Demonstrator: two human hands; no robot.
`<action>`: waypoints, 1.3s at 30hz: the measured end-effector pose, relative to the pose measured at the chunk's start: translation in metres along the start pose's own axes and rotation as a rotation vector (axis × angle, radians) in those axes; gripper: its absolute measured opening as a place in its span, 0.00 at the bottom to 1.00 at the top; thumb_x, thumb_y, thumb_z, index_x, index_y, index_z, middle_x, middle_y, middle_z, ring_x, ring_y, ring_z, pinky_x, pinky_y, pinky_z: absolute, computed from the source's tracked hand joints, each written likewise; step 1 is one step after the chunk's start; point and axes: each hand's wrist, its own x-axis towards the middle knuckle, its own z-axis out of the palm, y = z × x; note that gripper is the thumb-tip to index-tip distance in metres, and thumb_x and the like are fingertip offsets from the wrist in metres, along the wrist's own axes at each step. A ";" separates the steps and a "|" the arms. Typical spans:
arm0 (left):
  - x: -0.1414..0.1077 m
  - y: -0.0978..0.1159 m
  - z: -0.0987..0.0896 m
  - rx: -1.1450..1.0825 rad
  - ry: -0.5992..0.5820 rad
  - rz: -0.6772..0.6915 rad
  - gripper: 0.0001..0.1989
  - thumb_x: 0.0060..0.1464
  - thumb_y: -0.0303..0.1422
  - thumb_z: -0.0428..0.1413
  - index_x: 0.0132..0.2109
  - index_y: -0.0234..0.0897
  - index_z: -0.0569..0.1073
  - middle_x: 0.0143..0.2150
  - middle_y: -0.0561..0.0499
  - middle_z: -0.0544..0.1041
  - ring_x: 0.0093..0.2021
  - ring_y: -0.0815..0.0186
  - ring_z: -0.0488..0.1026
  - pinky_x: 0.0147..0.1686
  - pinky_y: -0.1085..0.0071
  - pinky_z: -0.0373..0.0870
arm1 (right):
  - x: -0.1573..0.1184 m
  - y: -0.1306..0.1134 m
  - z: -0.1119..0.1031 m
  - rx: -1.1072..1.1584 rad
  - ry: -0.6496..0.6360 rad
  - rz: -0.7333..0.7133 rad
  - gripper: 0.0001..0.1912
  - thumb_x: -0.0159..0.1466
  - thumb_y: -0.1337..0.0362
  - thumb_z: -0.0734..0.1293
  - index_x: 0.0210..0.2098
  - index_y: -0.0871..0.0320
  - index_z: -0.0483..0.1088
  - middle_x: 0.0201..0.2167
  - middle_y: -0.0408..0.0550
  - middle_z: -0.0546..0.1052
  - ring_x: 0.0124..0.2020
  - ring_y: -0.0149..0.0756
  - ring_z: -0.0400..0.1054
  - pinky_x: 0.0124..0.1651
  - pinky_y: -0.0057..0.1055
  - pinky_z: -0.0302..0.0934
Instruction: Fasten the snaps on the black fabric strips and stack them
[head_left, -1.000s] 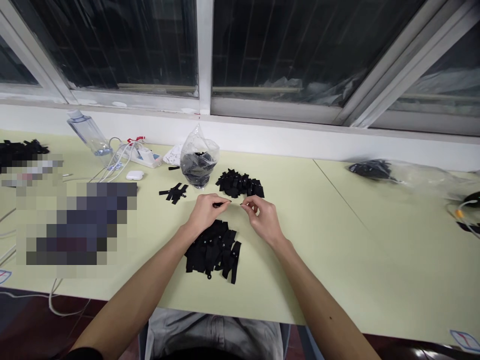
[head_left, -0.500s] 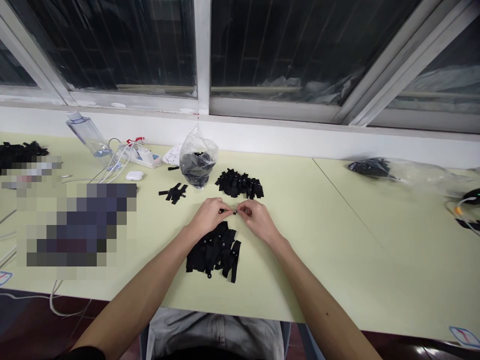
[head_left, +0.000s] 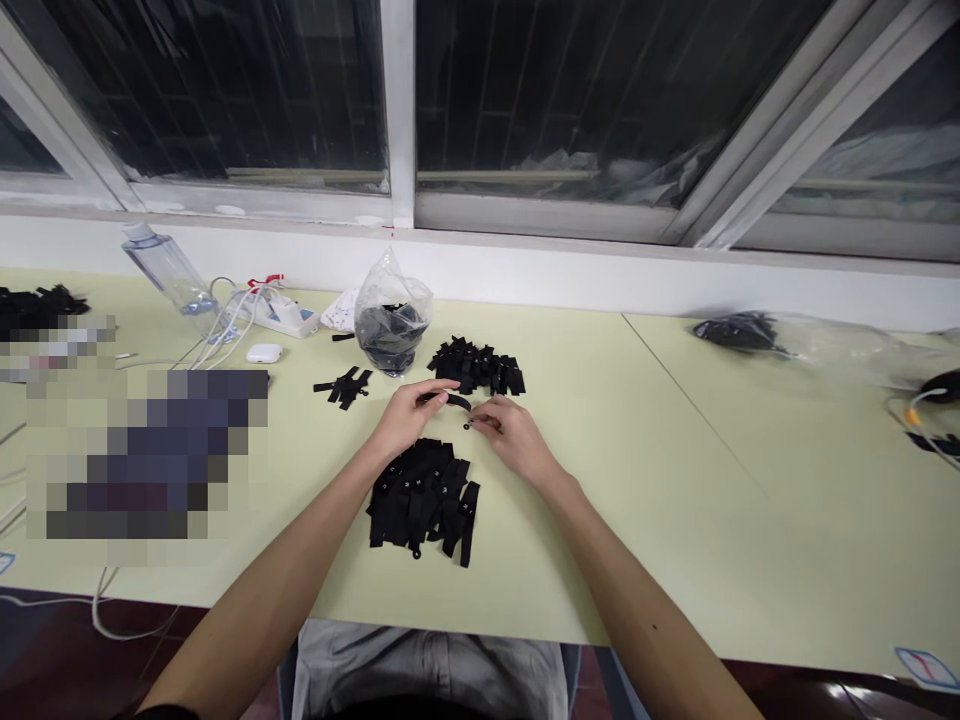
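A short black strap (head_left: 457, 401) arches between my two hands above the table. Its left part lies between the thumb and fingers of my left hand (head_left: 407, 412), whose index finger is stretched out over it. At the other end, my right hand (head_left: 516, 432) pinches the strap, fingertips closed. A small black ring (head_left: 466, 426) shows just below those fingertips. Nearer to me lies a pile of black straps (head_left: 420, 495), some with small white marks. Just beyond my hands is a second heap of black straps (head_left: 474, 366).
A clear plastic bag (head_left: 391, 320) with black pieces stands behind a few loose straps (head_left: 345, 386). A white earbud case (head_left: 264, 353), a power strip (head_left: 289, 316) with cables and a tilted water bottle (head_left: 171, 275) are on the left. Another plastic bag (head_left: 825, 348) lies at the far right.
My left hand has shifted slightly left and up, its index finger now extended. More of the strap shows between my hands. The right hand stays almost in place.
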 end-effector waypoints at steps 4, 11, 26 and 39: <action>0.000 -0.003 0.000 -0.098 0.003 -0.054 0.15 0.60 0.37 0.57 0.51 0.38 0.79 0.42 0.46 0.81 0.42 0.64 0.77 0.47 0.67 0.71 | -0.001 -0.002 -0.001 0.022 0.001 0.015 0.07 0.64 0.70 0.65 0.36 0.54 0.75 0.37 0.47 0.74 0.33 0.35 0.69 0.38 0.34 0.62; -0.001 -0.003 0.001 -0.305 -0.006 -0.151 0.15 0.58 0.36 0.59 0.49 0.33 0.79 0.36 0.45 0.82 0.40 0.63 0.79 0.52 0.61 0.73 | 0.000 -0.004 -0.003 0.066 0.091 0.046 0.05 0.63 0.67 0.65 0.33 0.55 0.74 0.32 0.45 0.76 0.29 0.34 0.67 0.35 0.33 0.61; -0.006 0.014 0.014 -0.294 -0.062 -0.049 0.21 0.59 0.41 0.58 0.55 0.36 0.75 0.60 0.41 0.73 0.44 0.58 0.80 0.52 0.58 0.75 | 0.002 -0.030 0.002 0.711 0.273 0.077 0.09 0.61 0.56 0.72 0.35 0.55 0.75 0.36 0.48 0.76 0.36 0.37 0.69 0.40 0.35 0.65; -0.008 0.020 0.015 -0.219 -0.097 0.100 0.19 0.61 0.39 0.56 0.57 0.37 0.72 0.60 0.40 0.72 0.52 0.57 0.76 0.48 0.63 0.78 | 0.002 -0.029 -0.002 0.976 0.038 0.210 0.13 0.61 0.53 0.71 0.35 0.55 0.69 0.54 0.51 0.72 0.48 0.42 0.71 0.52 0.42 0.67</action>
